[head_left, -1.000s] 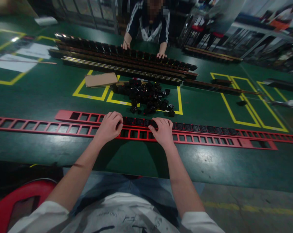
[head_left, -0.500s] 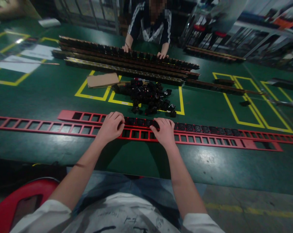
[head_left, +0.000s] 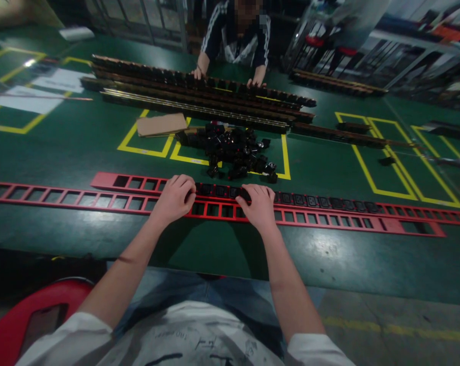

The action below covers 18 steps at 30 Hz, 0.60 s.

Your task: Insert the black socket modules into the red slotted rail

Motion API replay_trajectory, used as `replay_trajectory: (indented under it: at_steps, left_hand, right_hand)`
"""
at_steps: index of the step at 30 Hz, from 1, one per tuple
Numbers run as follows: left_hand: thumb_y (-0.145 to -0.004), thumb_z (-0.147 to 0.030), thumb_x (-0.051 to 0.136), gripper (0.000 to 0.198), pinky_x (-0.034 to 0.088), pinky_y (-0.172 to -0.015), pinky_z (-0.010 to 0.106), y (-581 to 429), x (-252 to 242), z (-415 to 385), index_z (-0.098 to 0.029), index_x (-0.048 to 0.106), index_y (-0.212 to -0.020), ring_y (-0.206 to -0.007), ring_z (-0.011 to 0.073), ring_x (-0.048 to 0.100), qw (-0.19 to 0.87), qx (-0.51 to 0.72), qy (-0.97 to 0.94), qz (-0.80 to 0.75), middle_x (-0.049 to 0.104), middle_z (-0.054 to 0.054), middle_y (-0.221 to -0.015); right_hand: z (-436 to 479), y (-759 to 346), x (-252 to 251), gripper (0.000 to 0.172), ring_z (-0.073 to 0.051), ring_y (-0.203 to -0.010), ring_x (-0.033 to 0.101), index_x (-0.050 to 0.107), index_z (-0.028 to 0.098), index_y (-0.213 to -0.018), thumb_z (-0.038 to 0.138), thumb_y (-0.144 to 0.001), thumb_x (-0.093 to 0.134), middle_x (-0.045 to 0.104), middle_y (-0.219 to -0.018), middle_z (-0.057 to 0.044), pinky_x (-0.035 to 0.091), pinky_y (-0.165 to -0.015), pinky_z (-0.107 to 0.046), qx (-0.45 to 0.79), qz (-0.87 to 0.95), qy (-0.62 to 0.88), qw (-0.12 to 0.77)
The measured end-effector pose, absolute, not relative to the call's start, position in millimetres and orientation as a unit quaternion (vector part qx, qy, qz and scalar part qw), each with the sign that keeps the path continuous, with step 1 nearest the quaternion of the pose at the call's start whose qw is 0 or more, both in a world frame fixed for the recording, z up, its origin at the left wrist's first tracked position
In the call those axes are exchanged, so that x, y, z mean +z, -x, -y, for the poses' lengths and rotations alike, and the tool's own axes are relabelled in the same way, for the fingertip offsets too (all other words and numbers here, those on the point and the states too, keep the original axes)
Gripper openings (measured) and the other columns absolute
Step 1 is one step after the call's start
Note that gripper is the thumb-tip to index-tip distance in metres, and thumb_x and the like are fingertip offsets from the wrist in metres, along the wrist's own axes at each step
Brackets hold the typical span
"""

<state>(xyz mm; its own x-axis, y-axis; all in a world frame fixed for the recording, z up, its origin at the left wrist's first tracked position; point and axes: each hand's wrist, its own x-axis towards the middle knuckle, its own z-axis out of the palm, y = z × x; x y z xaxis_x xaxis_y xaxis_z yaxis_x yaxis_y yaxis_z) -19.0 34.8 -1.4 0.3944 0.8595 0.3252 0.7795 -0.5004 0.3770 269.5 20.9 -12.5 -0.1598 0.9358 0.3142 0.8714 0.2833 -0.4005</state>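
Two long red slotted rails lie side by side across the green table. The far red rail (head_left: 159,185) has black socket modules (head_left: 220,191) seated in a row of its openings; several openings at its left are bare. The near red rail (head_left: 111,201) shows open cutouts. My left hand (head_left: 175,197) is closed over the far rail at the left end of the module row; its fingertips are partly hidden. With thumb and fingers curled, my right hand (head_left: 258,203) grips a black socket module (head_left: 245,194) in the same row.
Loose black modules with wires (head_left: 237,147) are heaped beyond the rails, beside a cardboard piece (head_left: 162,125). Further back lie long dark strips (head_left: 199,109), touched by a co-worker's hands (head_left: 256,83). A red stool (head_left: 12,325) with a phone on it stands at lower left.
Both of my hands stay at nearly the same spots on the rail. The camera view shifts very slightly. The co-worker's hands across the table move slightly.
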Motion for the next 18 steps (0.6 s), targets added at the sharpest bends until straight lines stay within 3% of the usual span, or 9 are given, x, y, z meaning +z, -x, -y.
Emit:
replay_trajectory:
  at_steps: [18]
  left_hand:
    - [-0.091,-0.018,0.054,0.011,0.046,-0.095,0.048,18.6,-1.5,-33.6,-0.02,0.062,-0.099,-0.106,0.0283,0.056,0.061,0.249,-0.822,-0.509,0.064,0.01,-0.111]
  right_hand:
    - [-21.2,-269.7,-12.3,0.032,-0.029,-0.121,0.06,0.068,0.021,-0.124,0.039,-0.099,0.057,0.072,-0.124,-0.01,0.031,-0.11,-0.05,0.068,0.758,0.595,0.26]
